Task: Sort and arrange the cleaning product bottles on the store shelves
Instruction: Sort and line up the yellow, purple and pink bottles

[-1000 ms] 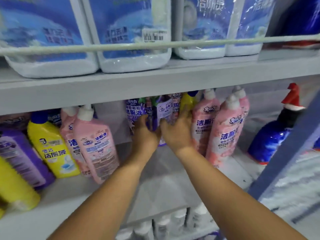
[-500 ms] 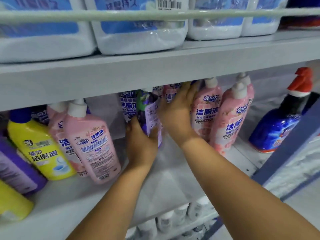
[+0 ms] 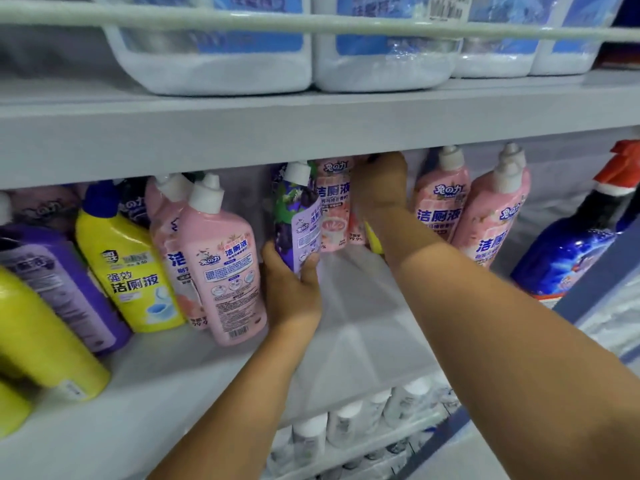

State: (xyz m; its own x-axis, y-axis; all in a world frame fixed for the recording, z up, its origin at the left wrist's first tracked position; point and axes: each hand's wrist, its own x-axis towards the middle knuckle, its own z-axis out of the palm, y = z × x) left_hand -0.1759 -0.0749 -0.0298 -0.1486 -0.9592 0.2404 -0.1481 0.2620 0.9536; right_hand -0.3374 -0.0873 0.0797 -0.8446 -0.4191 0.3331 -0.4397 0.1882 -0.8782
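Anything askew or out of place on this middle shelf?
Yes. A yellow bottle lies tipped over at the left front. The colours are mixed: a yellow bottle with a blue cap stands among pink bottles, and the left hand holds a purple bottle beside pink ones.

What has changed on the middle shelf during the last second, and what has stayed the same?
The left hand now grips the purple-labelled plastic bottle with a white cap near its base and has drawn it forward, out from the back row. The right hand has reached higher and deeper, onto the pink bottle behind. The other pink, yellow and blue bottles stand as before.
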